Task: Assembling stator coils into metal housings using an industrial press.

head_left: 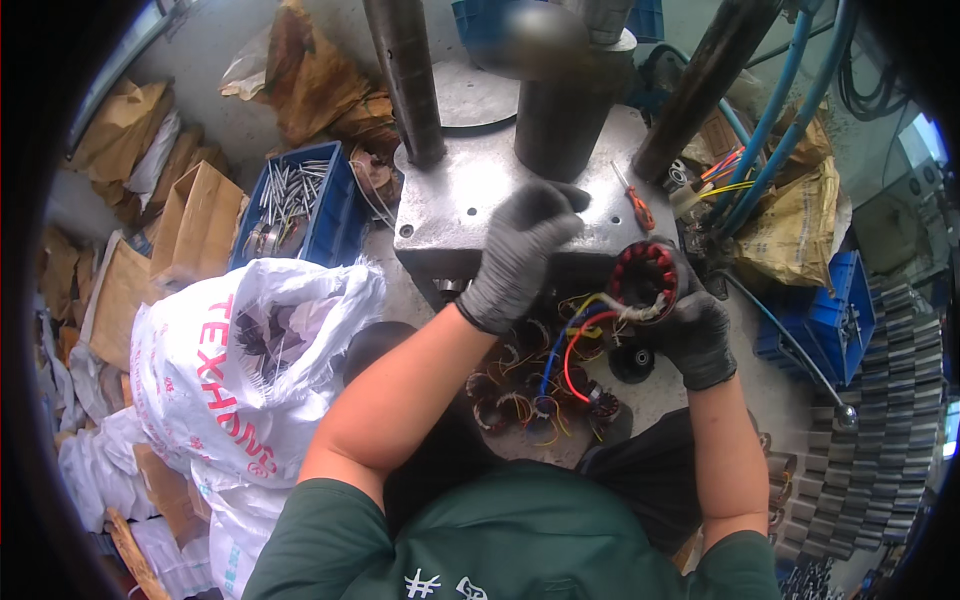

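Observation:
My right hand (697, 338), in a dark grey work glove, is closed around a motor stator (650, 280), a ring with dark red windings on its inner side. Blue, red and yellow lead wires (572, 355) hang from the stator toward the floor. Over the front edge of the metal press table (465, 185) is my left hand (528, 245), gloved in grey. Its fingers are half bent, thumb and forefinger apart, with nothing seen between them. A screwdriver (636, 203) with an orange-red handle lies on the table, right of that hand.
Several wound stators (495, 410) and a black round part (631, 360) lie on the floor below the table. Steel columns (405, 85) rise from it. A blue bin (330, 205) of metal pins and a white sack (215, 370) stand left; stacked metal blocks (865, 420) stand right.

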Demonstrator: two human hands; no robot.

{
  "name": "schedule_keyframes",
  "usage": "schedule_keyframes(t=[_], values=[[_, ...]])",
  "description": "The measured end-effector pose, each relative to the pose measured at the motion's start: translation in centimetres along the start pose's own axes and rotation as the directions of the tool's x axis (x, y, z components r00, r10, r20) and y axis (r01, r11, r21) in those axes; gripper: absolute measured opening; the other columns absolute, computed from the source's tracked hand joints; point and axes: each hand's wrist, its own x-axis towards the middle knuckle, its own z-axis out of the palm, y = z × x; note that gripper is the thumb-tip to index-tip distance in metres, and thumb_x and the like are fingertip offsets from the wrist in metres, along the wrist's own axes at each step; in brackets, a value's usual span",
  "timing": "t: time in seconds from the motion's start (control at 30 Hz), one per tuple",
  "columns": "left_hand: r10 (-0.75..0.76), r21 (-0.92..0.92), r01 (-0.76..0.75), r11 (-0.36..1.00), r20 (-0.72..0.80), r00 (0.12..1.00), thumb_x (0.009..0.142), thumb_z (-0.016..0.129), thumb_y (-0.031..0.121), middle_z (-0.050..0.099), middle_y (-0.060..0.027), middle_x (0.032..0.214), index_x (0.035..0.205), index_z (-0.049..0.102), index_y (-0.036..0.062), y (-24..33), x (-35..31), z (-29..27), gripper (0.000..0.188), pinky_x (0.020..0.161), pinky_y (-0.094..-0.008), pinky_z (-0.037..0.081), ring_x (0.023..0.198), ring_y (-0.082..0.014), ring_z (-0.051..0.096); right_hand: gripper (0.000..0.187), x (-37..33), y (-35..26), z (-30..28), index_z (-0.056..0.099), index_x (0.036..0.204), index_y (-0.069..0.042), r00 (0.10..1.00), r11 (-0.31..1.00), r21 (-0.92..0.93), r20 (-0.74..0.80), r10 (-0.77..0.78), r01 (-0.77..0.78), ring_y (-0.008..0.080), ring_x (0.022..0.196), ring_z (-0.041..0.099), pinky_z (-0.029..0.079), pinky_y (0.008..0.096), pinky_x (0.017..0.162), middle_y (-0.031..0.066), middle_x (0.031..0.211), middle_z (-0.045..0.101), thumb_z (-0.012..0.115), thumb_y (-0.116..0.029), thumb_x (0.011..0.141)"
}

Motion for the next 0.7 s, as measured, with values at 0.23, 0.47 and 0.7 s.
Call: schedule_keyframes(t=[0.23,0.47,0.7], values=[[-0.112,0.339,0.158,0.927,-0.151,0.982,0.096,0.071,0.011,0.068,-0.0029,0.097,0.112,0.068,0.0016,-1.3,0.1,-0.9,0.018,0.091,-0.0290,0.052,0.096,-0.0127,0.061,0.092,-1.0,-2.1,-0.7,0.038,0.158,-0.007,0.913,0.904,-0.273,-0.152,-0.379,0.329,0.0374,0.141,0.051,0.044,0.0546,0.118,0.0193,0.153,0.051,0.071,-0.013,0.072],[-0.713,0.550,0.483,0.681,0.350,0.607,0.100,0.067,0.013,0.069,-0.0078,0.116,0.142,0.056,0.0044,-3.0,-3.0,2.2,0.044,0.087,-0.0316,0.059,0.095,-0.0152,0.068,0.105,-0.7,-2.3,1.3,0.037,0.159,-0.008,0.874,0.876,-0.059,-0.063,-0.482,0.479,0.0357,0.145,0.049,0.042,0.0534,0.120,0.0179,0.155,0.050,0.072,-0.006,0.060],[-0.364,-0.177,0.394,0.902,0.181,0.914,0.104,0.067,0.022,0.071,-0.0064,0.116,0.146,0.053,0.0046,-1.6,-3.0,3.5,0.047,0.084,-0.0283,0.058,0.095,-0.0136,0.068,0.103,-0.5,-0.7,1.5,0.037,0.159,-0.007,0.903,0.907,-0.072,-0.091,-0.419,0.414,0.0358,0.144,0.050,0.044,0.0510,0.120,0.0174,0.155,0.049,0.074,-0.006,0.063]])
